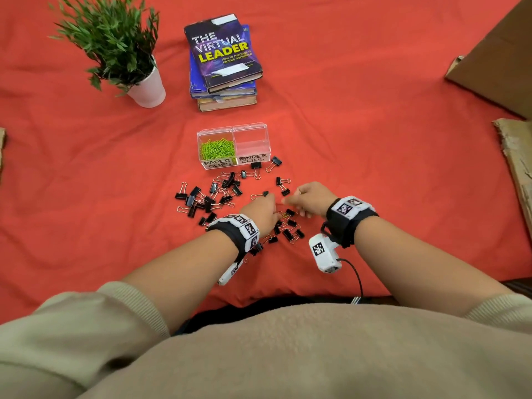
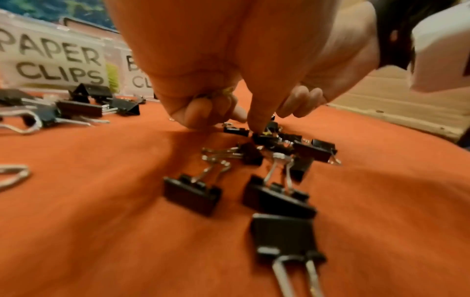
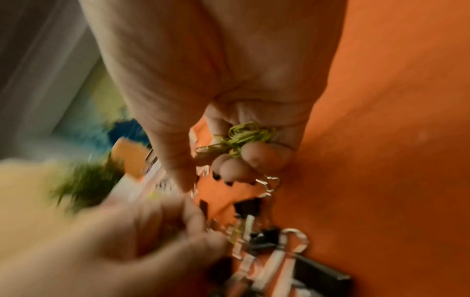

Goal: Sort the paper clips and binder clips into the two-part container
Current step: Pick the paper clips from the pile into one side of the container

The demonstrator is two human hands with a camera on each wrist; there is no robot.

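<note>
A clear two-part container [image 1: 250, 128] stands on the red cloth. Its left part, labelled PAPER CLIPS, holds green paper clips [image 1: 216, 148]; the right part, labelled BINDER CLIPS, has nothing in it. Black binder clips [image 1: 211, 197] lie scattered in front of it, with more [image 1: 289, 230] between my wrists. My right hand [image 1: 309, 197] grips a bunch of green paper clips [image 3: 244, 135] in its curled fingers [image 3: 235, 168]. My left hand [image 1: 260, 210] has its fingers curled round a bit of green paper clip [image 2: 226, 91], and its index fingertip [image 2: 259, 124] touches the near pile of binder clips [image 2: 277, 146].
A potted plant [image 1: 148, 87] stands at the back left and a stack of books [image 1: 224, 61] behind the container. Cardboard pieces [image 1: 501, 53] lie along the right edge. Open red cloth [image 1: 388, 168] stretches to the right of the clips.
</note>
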